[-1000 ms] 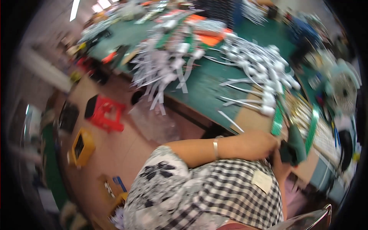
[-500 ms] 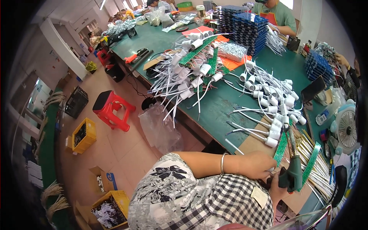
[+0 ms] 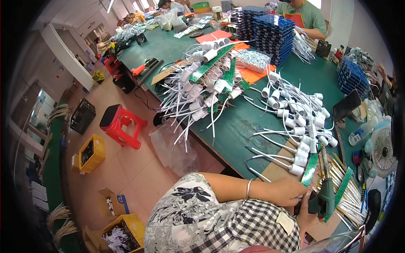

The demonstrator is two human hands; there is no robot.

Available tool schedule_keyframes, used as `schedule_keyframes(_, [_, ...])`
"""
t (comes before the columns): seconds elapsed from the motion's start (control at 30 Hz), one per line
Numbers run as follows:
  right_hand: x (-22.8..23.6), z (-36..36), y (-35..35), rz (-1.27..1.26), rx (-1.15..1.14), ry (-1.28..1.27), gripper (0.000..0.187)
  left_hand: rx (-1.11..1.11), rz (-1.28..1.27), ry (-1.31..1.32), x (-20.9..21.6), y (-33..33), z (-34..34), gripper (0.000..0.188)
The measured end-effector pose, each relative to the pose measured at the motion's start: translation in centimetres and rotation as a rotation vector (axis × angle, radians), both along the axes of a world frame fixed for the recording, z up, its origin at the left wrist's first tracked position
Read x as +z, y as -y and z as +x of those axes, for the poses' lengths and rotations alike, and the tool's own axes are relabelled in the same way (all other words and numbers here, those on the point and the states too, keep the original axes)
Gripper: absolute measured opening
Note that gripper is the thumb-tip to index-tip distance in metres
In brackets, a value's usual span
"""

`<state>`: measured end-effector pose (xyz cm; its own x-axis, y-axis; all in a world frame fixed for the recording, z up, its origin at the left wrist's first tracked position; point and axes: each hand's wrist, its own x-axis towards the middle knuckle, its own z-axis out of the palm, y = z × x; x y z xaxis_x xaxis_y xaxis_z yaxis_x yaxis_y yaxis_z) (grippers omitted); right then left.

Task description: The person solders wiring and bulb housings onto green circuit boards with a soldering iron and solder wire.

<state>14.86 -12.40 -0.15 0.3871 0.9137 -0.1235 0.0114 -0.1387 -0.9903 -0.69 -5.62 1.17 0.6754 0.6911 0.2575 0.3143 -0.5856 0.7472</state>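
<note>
My left hand (image 3: 287,192), with a bangle at its wrist, is closed, its fingertips meeting my right hand. A small whitish piece shows at its fingers, too little to name. Partly covered, my right hand (image 3: 304,216) has its thumb raised and its fingers curled beside a dark green pistol-shaped tool (image 3: 324,198) with a long metal barrel; what it grips is hidden. Green glittery strips (image 3: 310,169) lie beside the barrel. White lamp holders with cables (image 3: 296,169) lie in a row just beyond my left hand. One white cable (image 3: 258,173) runs behind my left forearm.
More lamp holders (image 3: 198,95) are heaped across the green table (image 3: 228,139). Blue trays (image 3: 274,38) stand stacked at the back. Thin sticks (image 3: 348,189) and a fan (image 3: 382,145) are at the right. A red stool (image 3: 122,126) stands on the floor at left. A co-worker (image 3: 310,19) sits opposite.
The whole view has shifted slightly. My two hands stay together beside the green tool, with little visible movement. More of the cable behind my left forearm shows.
</note>
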Motion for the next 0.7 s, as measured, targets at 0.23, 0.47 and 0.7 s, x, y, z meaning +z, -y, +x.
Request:
schedule_keyframes(0.23, [-0.6,0.7,0.2,0.067,0.116,-0.095,0.026,-0.036,0.013,-0.024,0.2,0.1,-0.2,0.018])
schedule_keyframes(0.47, [-1.3,0.6,0.9,0.058,0.107,0.236,0.017,0.003,-0.125,-0.014,0.2,0.1,-0.1,0.022])
schedule_keyframes(0.7, [-1.6,1.0,0.8,-0.006,0.295,0.350,0.016,-0.023,-0.284,0.026,0.3,-0.1,-0.2,0.022])
